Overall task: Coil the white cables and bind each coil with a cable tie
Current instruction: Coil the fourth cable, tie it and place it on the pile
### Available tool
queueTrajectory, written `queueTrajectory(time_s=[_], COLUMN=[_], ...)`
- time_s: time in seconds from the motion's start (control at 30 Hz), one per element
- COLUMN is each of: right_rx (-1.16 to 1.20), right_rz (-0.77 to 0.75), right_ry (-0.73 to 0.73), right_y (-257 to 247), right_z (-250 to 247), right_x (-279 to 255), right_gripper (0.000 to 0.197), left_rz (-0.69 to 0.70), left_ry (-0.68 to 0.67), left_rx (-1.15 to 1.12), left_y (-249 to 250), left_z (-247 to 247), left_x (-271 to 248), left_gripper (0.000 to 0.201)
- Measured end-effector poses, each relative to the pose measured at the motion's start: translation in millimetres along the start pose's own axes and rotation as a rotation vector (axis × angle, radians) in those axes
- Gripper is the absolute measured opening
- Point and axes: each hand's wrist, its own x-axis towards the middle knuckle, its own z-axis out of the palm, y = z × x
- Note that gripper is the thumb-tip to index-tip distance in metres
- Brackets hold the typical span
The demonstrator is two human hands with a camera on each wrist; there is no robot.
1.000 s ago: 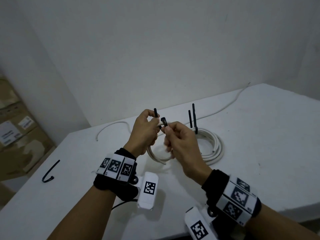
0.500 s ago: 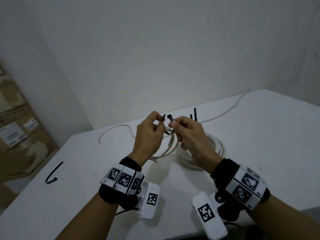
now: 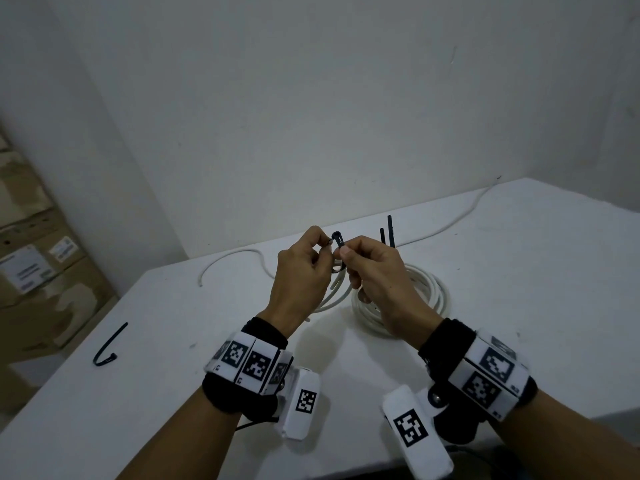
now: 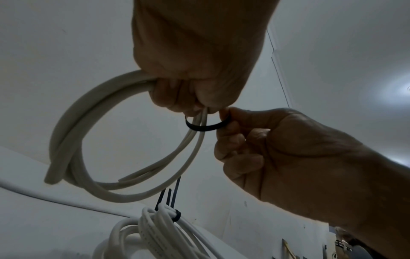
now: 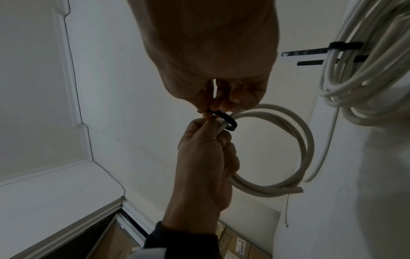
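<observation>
The cable tie point(image 3: 337, 241) ends vanish between both hands' pinching fingertips point(image 3: 344, 251).

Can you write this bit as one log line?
left hand: grips small coil | right hand: pinches cable tie | tie: looped, not tight

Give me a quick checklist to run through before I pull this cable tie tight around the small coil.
1. Small coil gripped by left hand: ok.
2. Black tie looped round the strands: ok.
3. Right hand pinching the tie: ok.
4. Tail threaded through the head: cannot tell, fingers hide it.
5. All loops inside the tie: cannot tell; one cut end sticks out below.
6. Big coil on the table already tied: ok.
</observation>
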Motion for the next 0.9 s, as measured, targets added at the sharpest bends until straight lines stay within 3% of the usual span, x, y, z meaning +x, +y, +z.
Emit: queueTrajectory(time_s=[0.3, 0.53, 0.67, 0.9], right_rx=[0.077, 0.071, 0.089, 0.032], right_rz=[0.079, 0.137, 0.181, 0.157], right_ry=[0.006, -0.079, -0.117, -0.099], right_y=[-8.9, -11.3, -9.8, -4.4], right_z=[0.0, -4.2, -9.6, -12.6], right_x=[-0.3, 1.6, 3.4, 2.8], right_gripper=[0.019, 0.021, 0.034, 0.035], left_rz=[0.066, 0.073, 0.067, 0.11], left_ry=[0.018, 0.045, 0.034, 0.016], left_rx=[-0.014, -0.042, -0.04, -0.046], left_y=[-0.7, -3.3, -1.3, -0.1], left_z=[-1.8, -2.8, -4.2, -0.8], left_x=[-5.6, -6.5, -7.0, -8.5], left_gripper=[0.015, 0.017, 0.016, 0.015])
